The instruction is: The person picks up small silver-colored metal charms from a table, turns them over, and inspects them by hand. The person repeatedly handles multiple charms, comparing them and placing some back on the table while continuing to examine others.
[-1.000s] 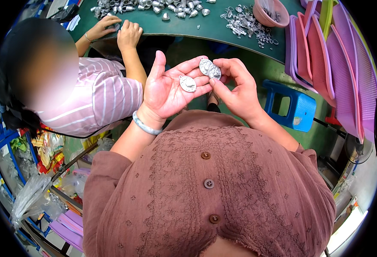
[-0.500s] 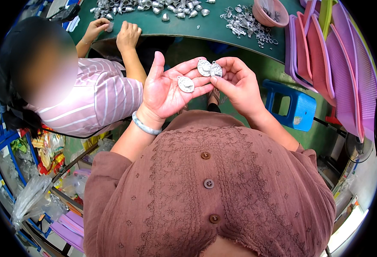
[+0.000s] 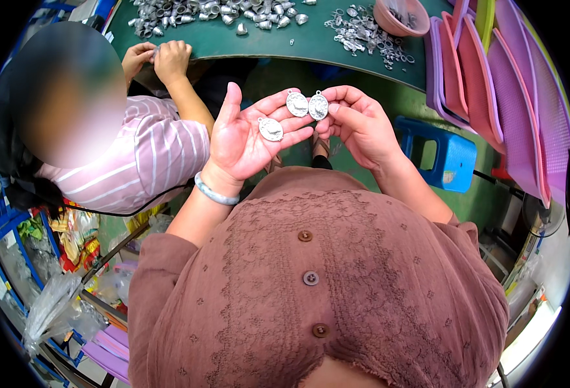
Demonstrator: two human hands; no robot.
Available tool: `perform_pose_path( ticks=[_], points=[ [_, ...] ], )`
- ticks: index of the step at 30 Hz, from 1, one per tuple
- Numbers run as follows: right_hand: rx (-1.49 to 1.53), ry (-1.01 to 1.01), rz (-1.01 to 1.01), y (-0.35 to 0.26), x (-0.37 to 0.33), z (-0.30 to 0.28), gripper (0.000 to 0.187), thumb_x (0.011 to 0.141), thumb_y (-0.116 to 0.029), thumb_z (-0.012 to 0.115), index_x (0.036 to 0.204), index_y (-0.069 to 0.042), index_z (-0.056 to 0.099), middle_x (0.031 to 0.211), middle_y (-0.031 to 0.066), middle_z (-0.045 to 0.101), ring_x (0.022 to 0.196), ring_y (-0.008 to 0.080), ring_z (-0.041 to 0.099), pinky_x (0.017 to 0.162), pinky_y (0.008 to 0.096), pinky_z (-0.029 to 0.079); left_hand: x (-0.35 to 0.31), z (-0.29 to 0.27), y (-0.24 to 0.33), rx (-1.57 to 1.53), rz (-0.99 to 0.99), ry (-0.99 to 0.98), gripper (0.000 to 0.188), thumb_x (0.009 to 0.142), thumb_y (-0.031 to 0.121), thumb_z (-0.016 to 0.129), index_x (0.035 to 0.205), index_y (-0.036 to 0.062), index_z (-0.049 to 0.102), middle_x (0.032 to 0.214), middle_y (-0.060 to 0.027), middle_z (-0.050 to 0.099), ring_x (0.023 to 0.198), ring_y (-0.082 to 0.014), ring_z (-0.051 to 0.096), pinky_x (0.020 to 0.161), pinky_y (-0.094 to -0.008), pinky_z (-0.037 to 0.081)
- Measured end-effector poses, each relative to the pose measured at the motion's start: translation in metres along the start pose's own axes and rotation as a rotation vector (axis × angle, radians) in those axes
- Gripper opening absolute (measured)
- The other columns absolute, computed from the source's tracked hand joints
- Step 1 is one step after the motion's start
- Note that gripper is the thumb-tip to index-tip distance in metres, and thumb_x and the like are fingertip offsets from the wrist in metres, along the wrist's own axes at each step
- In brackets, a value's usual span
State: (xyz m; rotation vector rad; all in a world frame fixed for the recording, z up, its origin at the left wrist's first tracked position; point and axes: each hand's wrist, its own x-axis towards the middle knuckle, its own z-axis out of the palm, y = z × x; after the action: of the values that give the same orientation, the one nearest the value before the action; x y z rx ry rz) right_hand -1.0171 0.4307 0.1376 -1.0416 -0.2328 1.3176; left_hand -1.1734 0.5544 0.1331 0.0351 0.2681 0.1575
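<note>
My left hand (image 3: 233, 142) lies palm up with its fingers stretched flat, a pale bangle (image 3: 216, 191) round its wrist. Two silvery oval pendants rest loose on it: one pendant (image 3: 271, 129) across the base of the fingers, another pendant (image 3: 296, 103) near the fingertips. Between thumb and forefinger, my right hand (image 3: 359, 126) pinches a third oval pendant (image 3: 318, 107) by its edge, beside the one at the left fingertips. All three have a small loop and a raised relief on the face; the relief is too small to make out.
Ahead, a green table (image 3: 233, 46) bears a heap of silvery bell-shaped metal pieces (image 3: 220, 10), small metal parts (image 3: 366, 35) and a pink bowl (image 3: 398, 24). A co-worker in a striped shirt (image 3: 162, 152) sits at left. A blue stool (image 3: 450, 161) and stacked coloured baskets (image 3: 485, 77) stand at right.
The pinched pendant has moved slightly left and away from overlapping its neighbour, now showing its face more fully. The right thumb has drawn back to its edge. The co-worker's hands have come closer together.
</note>
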Motion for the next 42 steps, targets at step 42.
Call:
perform_pose_path(
  ticks=[42],
  points=[
    [-0.332,0.0,-0.077,-0.002,0.022,0.007,0.015,0.083,-0.003,0.054,0.097,0.002,0.055,0.084,0.0048,0.059,0.068,0.0077,0.054,0.061,0.0204,0.046,0.013,-0.009,0.006,-0.051,0.044,0.02,0.073,0.088,0.053,0.031,0.13,-0.0067,0.028,0.132,-0.0257,0.033,0.125,-0.0386,0.029,0.105,-0.0504,0.02]
  ],
)
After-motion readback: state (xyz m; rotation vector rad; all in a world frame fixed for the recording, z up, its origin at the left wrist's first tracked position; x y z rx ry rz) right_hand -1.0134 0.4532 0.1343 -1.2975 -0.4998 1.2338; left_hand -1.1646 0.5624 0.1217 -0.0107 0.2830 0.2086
